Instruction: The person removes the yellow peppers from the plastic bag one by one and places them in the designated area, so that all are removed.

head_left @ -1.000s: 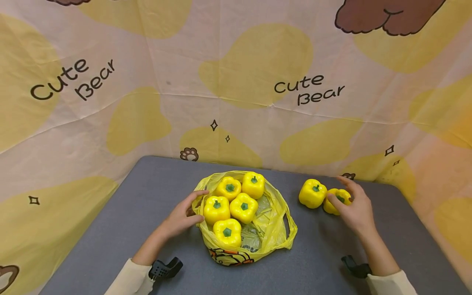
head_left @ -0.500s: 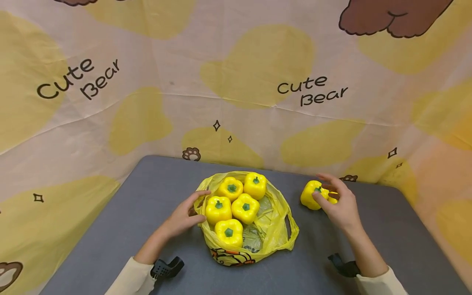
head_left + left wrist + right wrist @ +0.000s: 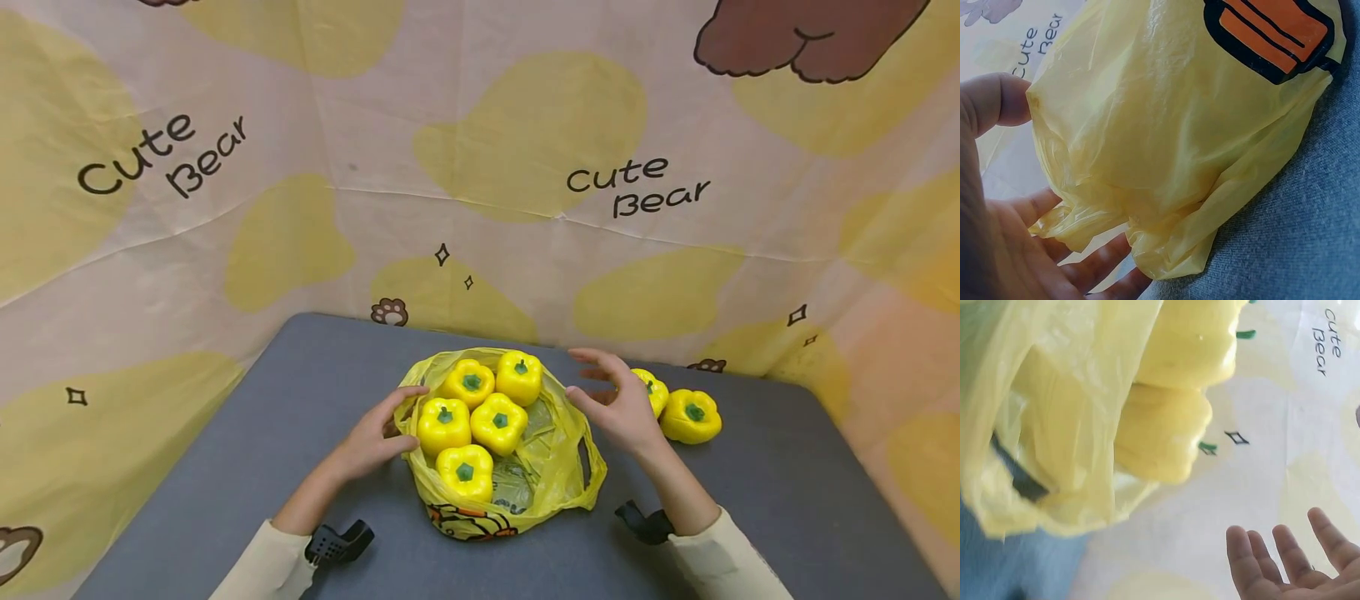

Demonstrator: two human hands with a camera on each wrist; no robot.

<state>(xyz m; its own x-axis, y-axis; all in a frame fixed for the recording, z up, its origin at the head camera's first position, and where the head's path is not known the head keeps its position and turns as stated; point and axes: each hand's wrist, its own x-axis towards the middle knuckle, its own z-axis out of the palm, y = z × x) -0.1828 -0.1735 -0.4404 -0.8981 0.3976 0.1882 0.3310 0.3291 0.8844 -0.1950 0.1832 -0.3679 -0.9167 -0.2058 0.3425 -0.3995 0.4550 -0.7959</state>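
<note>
A yellow plastic bag [image 3: 558, 479] stands with its mouth spread wide, several yellow bell peppers [image 3: 444, 427] inside with green stems up. My left hand [image 3: 367, 446] holds the bag's left rim; the left wrist view shows the thumb at the bag's edge and the other fingers behind its bunched handle [image 3: 1094, 215]. Just off the bag's right rim is my right hand [image 3: 618, 408], fingers spread and nothing in them. Two more bell peppers lie on the table beyond it, one [image 3: 653, 392] partly hidden by the hand, the other [image 3: 692, 417] in full view.
The grey table [image 3: 337, 358] backs onto a patterned cloth [image 3: 510, 167] printed with "Cute Bear". The bag's right handle loop [image 3: 596, 475] droops towards the tabletop. A dark wrist mount [image 3: 645, 523] sits on the right wrist, another [image 3: 341, 542] on the left.
My right hand has moved left from over the rightmost pepper, past the other loose one, to the bag's right rim. The left hand and the bag have stayed in place.
</note>
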